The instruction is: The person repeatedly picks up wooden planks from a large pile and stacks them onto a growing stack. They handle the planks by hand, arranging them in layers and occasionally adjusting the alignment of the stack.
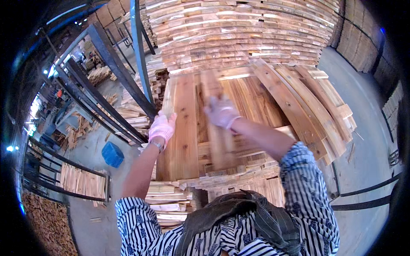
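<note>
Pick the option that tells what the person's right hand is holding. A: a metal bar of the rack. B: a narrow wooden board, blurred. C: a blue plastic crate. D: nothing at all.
B: the gloved right hand grips a narrow wooden board that looks blurred, above the stacked planks, while the left hand rests on the edge of a wide plank.

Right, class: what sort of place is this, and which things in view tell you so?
Probably a timber yard or sawmill shed. Tall stacks of sawn planks fill the space, offcuts lie in metal racks on the concrete floor, and gloved hands, left hand and right hand, handle a board.
</note>
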`<state>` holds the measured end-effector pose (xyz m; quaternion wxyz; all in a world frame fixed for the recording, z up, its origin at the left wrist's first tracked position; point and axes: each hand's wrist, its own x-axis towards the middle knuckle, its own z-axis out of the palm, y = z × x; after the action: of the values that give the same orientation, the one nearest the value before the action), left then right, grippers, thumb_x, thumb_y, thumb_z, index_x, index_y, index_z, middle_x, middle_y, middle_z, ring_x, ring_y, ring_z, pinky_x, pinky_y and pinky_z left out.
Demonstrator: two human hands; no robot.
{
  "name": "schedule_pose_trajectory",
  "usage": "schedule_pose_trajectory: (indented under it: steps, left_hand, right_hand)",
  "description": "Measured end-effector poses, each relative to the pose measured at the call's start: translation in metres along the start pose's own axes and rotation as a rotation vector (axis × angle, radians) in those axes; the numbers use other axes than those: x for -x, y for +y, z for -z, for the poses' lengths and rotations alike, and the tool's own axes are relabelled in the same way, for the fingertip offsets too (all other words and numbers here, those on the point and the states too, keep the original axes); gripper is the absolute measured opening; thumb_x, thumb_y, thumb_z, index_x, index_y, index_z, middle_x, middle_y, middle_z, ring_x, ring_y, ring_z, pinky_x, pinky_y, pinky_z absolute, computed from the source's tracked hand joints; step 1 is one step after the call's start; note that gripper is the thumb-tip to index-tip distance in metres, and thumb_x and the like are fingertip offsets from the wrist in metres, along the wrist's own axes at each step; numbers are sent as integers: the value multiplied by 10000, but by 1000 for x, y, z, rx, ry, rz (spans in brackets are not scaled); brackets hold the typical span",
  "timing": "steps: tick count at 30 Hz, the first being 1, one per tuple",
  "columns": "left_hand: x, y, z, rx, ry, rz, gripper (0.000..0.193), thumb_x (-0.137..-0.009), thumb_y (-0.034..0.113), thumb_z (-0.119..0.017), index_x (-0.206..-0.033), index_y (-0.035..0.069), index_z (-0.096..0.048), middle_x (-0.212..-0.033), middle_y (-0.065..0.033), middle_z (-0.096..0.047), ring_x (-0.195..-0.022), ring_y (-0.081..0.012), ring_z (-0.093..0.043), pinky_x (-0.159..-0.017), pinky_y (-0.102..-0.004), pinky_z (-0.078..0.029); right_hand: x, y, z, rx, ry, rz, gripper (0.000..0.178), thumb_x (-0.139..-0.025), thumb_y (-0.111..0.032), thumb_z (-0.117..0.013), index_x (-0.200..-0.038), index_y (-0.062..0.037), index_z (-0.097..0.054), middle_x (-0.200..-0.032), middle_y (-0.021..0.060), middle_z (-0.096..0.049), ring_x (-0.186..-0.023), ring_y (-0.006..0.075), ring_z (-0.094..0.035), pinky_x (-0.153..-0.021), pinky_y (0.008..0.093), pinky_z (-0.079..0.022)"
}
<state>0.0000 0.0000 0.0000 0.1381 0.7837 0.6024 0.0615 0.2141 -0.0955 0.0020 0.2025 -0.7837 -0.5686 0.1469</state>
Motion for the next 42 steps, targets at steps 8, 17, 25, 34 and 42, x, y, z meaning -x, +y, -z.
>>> schedule_pose_trajectory:
  steps: [8,17,25,34,42]
  left_hand:
    - [-2,8,20,120,-20,-56,684,-892,452,-546,-1389,24,-355,-1291,-287,-515,-1208,-399,-511,-1001,-436,-418]
    - [-34,7,-26,303,51,-123,664,-849,335,-653,-1360,4,-388,-1212,-259,-585,-1129,-413,-565,-948,-449,-459]
    - [-21,2,-2,-17,61,-227,593,-947,413,-451,-1379,18,-357,-1333,-313,-417,-1135,-472,-522,-959,-467,-446]
    - [0,24,-22,-60,122,-263,581,-969,460,-378,-1396,69,-341,-1410,-287,-304,-1159,-459,-500,-929,-528,-450]
    - [6,23,-5,-225,89,-187,566,-973,472,-363,-1409,113,-335,-1345,-283,-375,-1094,-457,-546,-909,-534,-463]
  right_hand:
    - [-3,-27,-18,-17,132,-21,463,-895,-418,-505,-1195,-68,-546,-1269,353,-405,-1126,490,-492,-969,499,-423]
    - [-16,-10,1,-14,34,-3,577,-864,-468,-543,-1276,-64,-512,-1285,321,-454,-1187,454,-479,-1008,467,-412]
    - [62,83,132,643,267,-18,772,-805,-580,-599,-1412,-155,-380,-1284,242,-465,-1175,404,-499,-973,591,-384]
    - [103,144,163,603,104,-422,655,-764,-352,-681,-1338,-123,-464,-1083,213,-645,-1010,357,-643,-884,431,-513]
    - [64,58,67,95,96,-119,557,-789,-420,-636,-1178,-40,-518,-1091,251,-631,-1045,401,-602,-914,435,-467]
